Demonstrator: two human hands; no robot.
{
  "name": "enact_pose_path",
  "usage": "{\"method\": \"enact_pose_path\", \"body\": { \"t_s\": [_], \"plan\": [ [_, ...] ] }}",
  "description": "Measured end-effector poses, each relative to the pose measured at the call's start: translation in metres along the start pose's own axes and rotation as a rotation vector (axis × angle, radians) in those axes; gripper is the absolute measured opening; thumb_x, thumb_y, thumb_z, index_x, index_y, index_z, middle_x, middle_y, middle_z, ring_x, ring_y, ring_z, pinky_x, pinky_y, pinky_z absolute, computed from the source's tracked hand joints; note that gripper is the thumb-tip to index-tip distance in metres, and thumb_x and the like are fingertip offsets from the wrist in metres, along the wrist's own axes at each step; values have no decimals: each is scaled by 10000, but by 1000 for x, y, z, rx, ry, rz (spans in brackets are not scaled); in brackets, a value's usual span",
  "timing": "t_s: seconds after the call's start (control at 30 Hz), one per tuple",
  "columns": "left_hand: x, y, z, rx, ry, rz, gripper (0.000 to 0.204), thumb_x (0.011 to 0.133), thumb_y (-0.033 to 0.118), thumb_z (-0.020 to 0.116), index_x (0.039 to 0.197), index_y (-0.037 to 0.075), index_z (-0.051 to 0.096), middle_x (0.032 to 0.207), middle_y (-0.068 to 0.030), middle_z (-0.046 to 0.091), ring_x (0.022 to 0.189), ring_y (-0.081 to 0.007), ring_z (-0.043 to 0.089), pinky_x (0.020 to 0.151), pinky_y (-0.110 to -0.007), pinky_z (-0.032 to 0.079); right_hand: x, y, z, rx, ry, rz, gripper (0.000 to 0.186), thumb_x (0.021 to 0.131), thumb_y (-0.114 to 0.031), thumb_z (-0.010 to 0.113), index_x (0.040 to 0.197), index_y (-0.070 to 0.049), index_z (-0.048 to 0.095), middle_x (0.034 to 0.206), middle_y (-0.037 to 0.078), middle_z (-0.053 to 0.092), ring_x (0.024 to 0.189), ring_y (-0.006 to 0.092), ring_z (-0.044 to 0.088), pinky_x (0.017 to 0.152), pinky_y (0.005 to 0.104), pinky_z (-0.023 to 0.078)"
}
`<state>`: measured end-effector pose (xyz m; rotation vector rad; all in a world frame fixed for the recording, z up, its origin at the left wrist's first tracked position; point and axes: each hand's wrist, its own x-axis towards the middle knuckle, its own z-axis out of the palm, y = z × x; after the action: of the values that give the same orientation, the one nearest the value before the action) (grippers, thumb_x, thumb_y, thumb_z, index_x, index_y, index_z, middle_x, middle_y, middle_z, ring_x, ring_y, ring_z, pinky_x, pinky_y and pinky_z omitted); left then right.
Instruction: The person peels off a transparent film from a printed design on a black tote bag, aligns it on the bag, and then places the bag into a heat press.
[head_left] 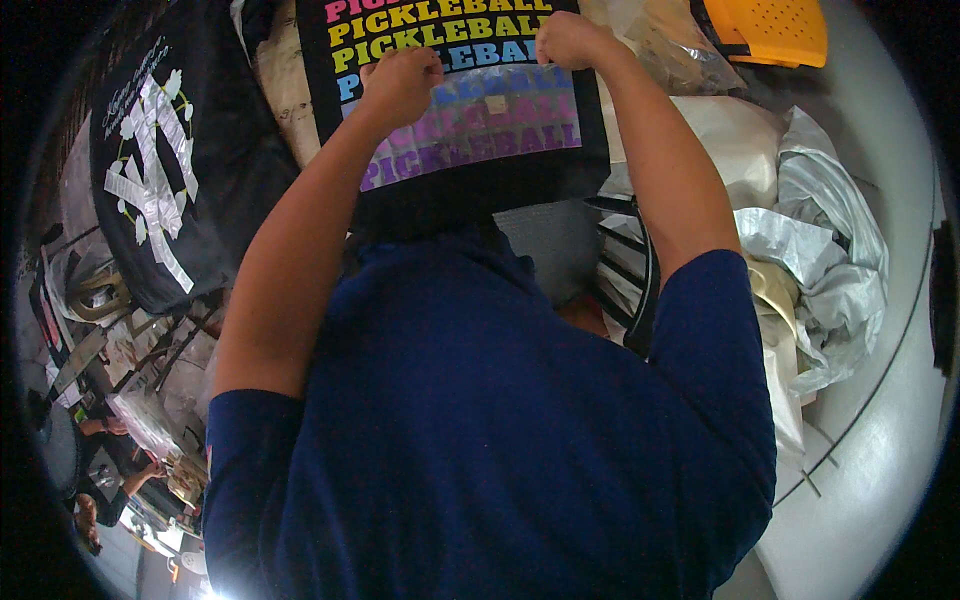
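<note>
At twelve o'clock, a black panel [480, 182] with rows of multicoloured lettering is shown, its top cut off by the frame. Its lower rows are overlaid by a translucent film [500, 150], through which the print appears dulled. The left hand [402, 84] is placed between eleven and twelve o'clock, the right hand [575, 42] between twelve and one, both near the film's upper edge. The fingers of both are curled inward; the fingertips are largely concealed, and whether film or panel is gripped cannot be told. The panel's near edge is partly hidden by the dark blue shirt [500, 430], which fills six o'clock.

At ten o'clock, a black bag [230, 150] with a silvery emblem is seen. An orange perforated object [780, 30] is cropped between one and two o'clock, with crumpled clear plastic [672, 45] beside it. Black slats [622, 240], part-covered by the right arm, are not identifiable. Silvery wrapping [840, 260] is bunched at three o'clock. At eight o'clock, a second person's forearm [143, 478] is distorted by the lens among jumbled, indistinct items.
</note>
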<state>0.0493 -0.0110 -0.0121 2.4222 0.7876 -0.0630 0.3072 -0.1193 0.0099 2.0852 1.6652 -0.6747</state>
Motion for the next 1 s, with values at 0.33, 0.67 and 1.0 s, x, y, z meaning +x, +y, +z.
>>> {"method": "enact_pose_path", "body": {
  "t_s": [0.33,0.67,1.0],
  "plan": [
    [2,-2,3,9,4,21,121,883,119,606,966,161,684,1045,-34,680,1101,-284,600,920,-541,362,-17,19,15,257,111,62,195,797,-102,587,887,-93,760,857,117,727,791,261,676,742,390,530],
    [2,-4,3,1,-6,25,136,884,108,596,975,162,681,1035,-35,682,1082,-297,607,921,-534,361,-30,8,12,462,142,-127,166,834,-200,727,887,-44,709,811,86,674,780,219,615,737,383,497],
    [0,-6,5,-5,61,75,178,834,72,575,951,158,677,1021,-36,683,1061,-306,613,888,-523,369,-44,14,8,611,43,-126,203,853,-231,734,957,-58,711,901,83,702,882,217,635,806,382,503]
  ]
}}
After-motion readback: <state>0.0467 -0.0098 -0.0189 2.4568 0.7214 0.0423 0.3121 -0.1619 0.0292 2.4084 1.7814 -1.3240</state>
